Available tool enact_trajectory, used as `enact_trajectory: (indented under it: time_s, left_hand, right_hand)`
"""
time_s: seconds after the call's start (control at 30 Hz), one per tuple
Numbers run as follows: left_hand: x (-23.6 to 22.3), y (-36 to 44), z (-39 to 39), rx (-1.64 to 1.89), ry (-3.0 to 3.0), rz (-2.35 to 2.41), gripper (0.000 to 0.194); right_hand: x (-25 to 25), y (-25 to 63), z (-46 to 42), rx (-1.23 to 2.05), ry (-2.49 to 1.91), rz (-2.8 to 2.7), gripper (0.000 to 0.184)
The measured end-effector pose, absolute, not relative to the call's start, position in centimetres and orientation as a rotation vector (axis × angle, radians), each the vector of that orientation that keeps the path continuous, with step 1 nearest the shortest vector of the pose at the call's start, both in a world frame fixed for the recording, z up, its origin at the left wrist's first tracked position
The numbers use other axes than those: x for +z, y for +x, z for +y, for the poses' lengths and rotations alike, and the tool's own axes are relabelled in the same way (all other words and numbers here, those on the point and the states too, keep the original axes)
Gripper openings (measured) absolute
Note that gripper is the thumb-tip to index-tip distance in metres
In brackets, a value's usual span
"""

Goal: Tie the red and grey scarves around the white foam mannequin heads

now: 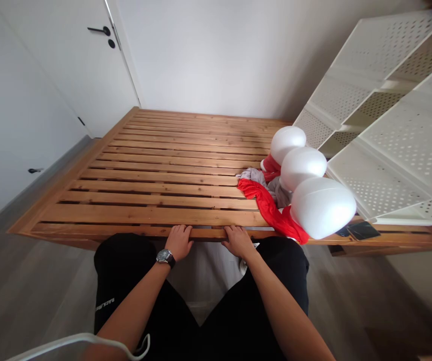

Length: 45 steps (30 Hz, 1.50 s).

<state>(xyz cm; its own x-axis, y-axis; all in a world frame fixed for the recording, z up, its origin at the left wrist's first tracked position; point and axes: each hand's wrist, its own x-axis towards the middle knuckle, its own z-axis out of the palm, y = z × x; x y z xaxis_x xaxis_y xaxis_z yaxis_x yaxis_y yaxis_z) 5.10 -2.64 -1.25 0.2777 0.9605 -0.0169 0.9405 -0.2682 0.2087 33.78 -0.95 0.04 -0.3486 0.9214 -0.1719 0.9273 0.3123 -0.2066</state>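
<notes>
1. The person's left hand and right hand both sit on the front edge of a wooden bed. The two hands are near each other, close to the middle of that edge.
2. On both hands, the fingers lie close together and curl over the edge. They are not pinching any small thing. I cannot tell how hard they press, and the thumbs are hard to see.
3. A watch sits on the left wrist, just behind the hand.
4. This looks like a good way to hold a wood edge. The fingers are wrapped over it, the wrists are fairly straight, and both hands are level, so each one seems to do the same work.
5. Keeping the hands off the gaps between the slats looks wise, since fingers could get caught there.
6. Near the right hand, a red cloth and a gray cloth lie on the slats. Three big white egg shapes sit with them.
7. A white shelf with many holes leans just past them, over the bed's right side.
</notes>
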Motion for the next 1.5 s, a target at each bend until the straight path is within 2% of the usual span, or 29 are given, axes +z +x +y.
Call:
enact_trajectory:
  time_s: [0.17,0.63,1.5]
  left_hand:
    - [-1.02,4.99,-2.65,0.122,2.365,1.75,0.06]
    - [-0.94,5.1,-2.75,0.086,2.342,1.761,0.064]
    - [-1.21,5.05,-2.77,0.105,2.346,1.765,0.061]
  right_hand:
    - [-0.3,34.71,-0.77,-0.516,1.69,2.573,0.059]
    - [-0.61,34.87,-0.63,-0.565,1.662,2.542,0.063]
    - [-0.05,34.66,-0.82,-0.577,1.678,2.515,0.063]
